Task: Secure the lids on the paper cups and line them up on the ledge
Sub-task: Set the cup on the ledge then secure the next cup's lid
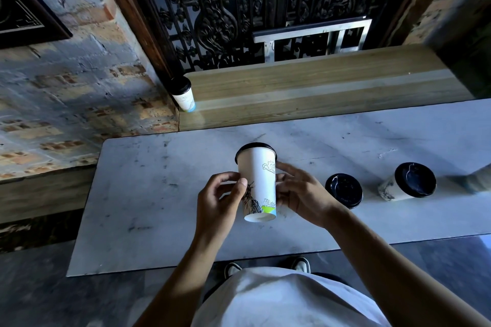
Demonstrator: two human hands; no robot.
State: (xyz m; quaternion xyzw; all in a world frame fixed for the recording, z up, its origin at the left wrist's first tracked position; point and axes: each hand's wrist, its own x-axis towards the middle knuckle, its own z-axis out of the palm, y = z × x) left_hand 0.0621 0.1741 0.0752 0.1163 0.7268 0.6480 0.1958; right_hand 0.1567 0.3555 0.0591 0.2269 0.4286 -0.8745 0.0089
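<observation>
Far left, a lidded paper cup (182, 95) stands upright at the left end of the wooden ledge (318, 87), tight against the brick wall (66, 82) and the dark door frame. In front of the ledge lies a pale marble tabletop (148, 194). Over the middle of it, the left hand (219, 200) has thumb and curled fingers pinched on the left side of a tall white cup (259, 183). That cup wears a black lid (255, 148), is tipped away from the person with its base visible, and sits clear of the tabletop. The right hand (303, 194) presses on the cup's right side, fingers half open and spread, thumb near the lower wall. Just right of that hand sits a black-lidded cup (344, 190) seen from above, only its lid showing. Further right, apart from it, another lidded cup (409, 182) stands on the table, with its printed wall showing. At the bottom, a white shirt (279, 300) and two shoes (265, 267).
</observation>
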